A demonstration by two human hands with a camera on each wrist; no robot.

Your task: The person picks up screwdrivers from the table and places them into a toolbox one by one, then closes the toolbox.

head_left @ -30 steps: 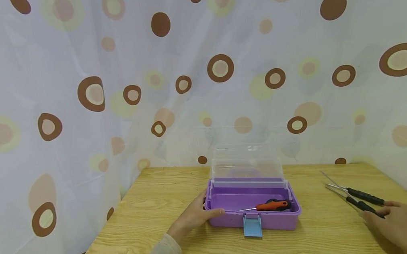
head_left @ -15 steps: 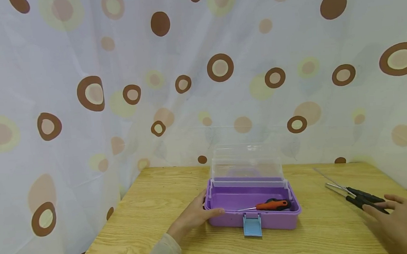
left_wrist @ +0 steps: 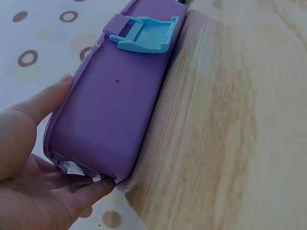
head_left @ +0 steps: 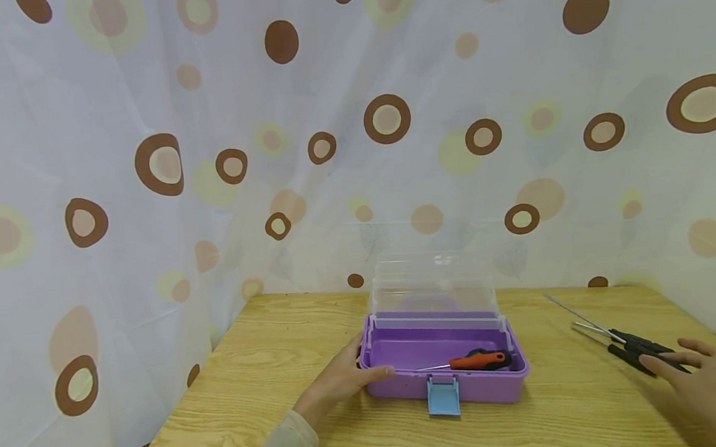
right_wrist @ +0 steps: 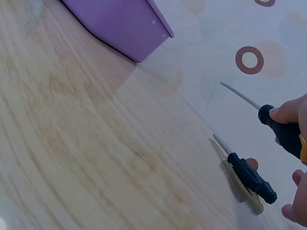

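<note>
My left hand (head_left: 339,378) holds the left end of a purple toolbox (head_left: 468,390), thumb at the front rim and fingers around the end, as the left wrist view (left_wrist: 48,191) also shows. Inside the box lies a screwdriver with an orange and black handle (head_left: 480,362). At the right, my right hand (head_left: 707,384) grips a black-handled screwdriver (right_wrist: 283,134), its thin shaft pointing up and left. Just below that, black-handled screwdrivers (head_left: 628,360) lie on the table; one of them (right_wrist: 249,177) shows in the right wrist view. Part of the held handle is hidden by the fingers.
A clear lid (head_left: 433,281) stands raised at the back of the toolbox. Its light blue latch (head_left: 443,397) hangs down in front. The wooden table (head_left: 269,373) ends against a dotted curtain (head_left: 392,178) at the back and sides.
My right hand has shifted slightly right. The gripped screwdriver has swung so its tip points farther left, over the others. The left hand and toolbox stay put.
</note>
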